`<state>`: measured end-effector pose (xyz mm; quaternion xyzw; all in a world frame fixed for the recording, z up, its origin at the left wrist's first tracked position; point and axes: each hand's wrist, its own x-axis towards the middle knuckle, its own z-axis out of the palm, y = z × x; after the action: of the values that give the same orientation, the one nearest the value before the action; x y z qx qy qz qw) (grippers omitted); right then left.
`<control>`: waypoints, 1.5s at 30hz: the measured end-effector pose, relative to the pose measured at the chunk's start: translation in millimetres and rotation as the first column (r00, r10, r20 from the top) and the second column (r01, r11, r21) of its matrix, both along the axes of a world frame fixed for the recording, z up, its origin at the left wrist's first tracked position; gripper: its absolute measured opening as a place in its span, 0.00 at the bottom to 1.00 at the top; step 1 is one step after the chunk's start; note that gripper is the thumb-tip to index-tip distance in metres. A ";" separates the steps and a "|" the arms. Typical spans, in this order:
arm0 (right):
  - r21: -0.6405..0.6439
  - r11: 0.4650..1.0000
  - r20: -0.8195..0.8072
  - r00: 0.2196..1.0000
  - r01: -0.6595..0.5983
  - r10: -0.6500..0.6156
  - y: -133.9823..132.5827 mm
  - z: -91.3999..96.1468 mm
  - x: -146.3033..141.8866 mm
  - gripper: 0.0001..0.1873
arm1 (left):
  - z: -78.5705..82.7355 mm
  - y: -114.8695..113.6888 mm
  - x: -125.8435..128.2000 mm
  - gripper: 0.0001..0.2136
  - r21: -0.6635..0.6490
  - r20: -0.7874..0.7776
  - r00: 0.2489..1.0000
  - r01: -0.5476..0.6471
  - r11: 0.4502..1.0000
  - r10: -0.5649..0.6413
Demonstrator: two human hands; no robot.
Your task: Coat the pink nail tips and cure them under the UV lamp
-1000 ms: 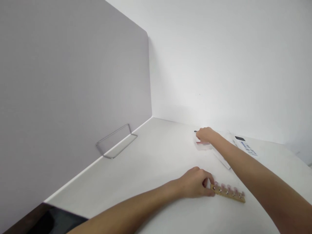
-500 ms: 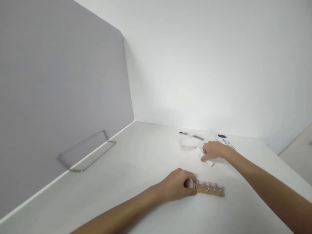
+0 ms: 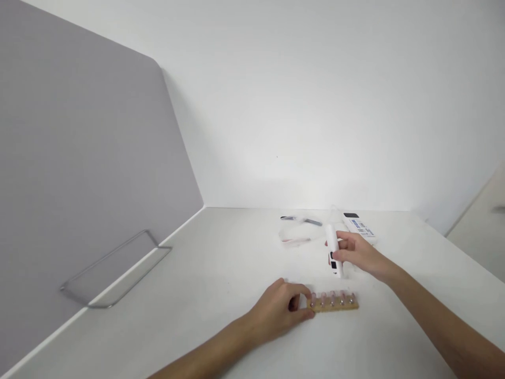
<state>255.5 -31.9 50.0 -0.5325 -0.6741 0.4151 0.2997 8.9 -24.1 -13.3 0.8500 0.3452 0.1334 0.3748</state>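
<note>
My left hand [image 3: 281, 309] pinches the left end of a short wooden strip [image 3: 335, 309] that lies on the table. Several pinkish, translucent pieces with shiny silver spots stand in a row along the strip. Farther back, my right hand [image 3: 355, 252] grips a white stick-shaped handheld device [image 3: 333, 245] between thumb and fingers. The device is tilted nearly upright and has small dark panels low on its side. Whether its lower end touches the table, I cannot tell.
Behind the right hand lies a white box or packet [image 3: 361, 227] with blue print and a black patch. Left of it are a clear plastic wrapper [image 3: 295, 241] and a thin dark strip [image 3: 313, 222]. A wire stand [image 3: 130, 271] clips the grey partition [image 3: 98, 158] at left.
My right hand has picked the white device up from the table and turned it towards upright, showing its dark panels. My left hand keeps its pinch on the strip. The camera view has shifted.
</note>
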 end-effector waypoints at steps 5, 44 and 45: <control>0.128 0.981 -0.138 0.982 0.147 -0.129 -17.5 -13.7 -13.8 0.08 | -0.4 -2.4 3.1 0.06 0.021 -0.029 0.999 -0.020 1.000 0.021; 0.268 0.913 -0.136 0.950 0.308 -0.281 -24.4 -12.7 -7.3 0.12 | -10.1 -5.3 24.5 0.14 0.200 -0.142 0.973 -0.152 0.968 0.182; 0.283 0.903 -0.152 0.945 0.324 -0.291 -24.5 -11.6 -5.8 0.11 | -9.7 -4.5 23.8 0.14 0.185 -0.149 0.976 -0.132 0.974 0.161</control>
<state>249.7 -56.4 38.4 -0.5568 -0.6204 0.2816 0.4752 32.7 -28.7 -23.0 0.8598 0.4236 0.1203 0.2587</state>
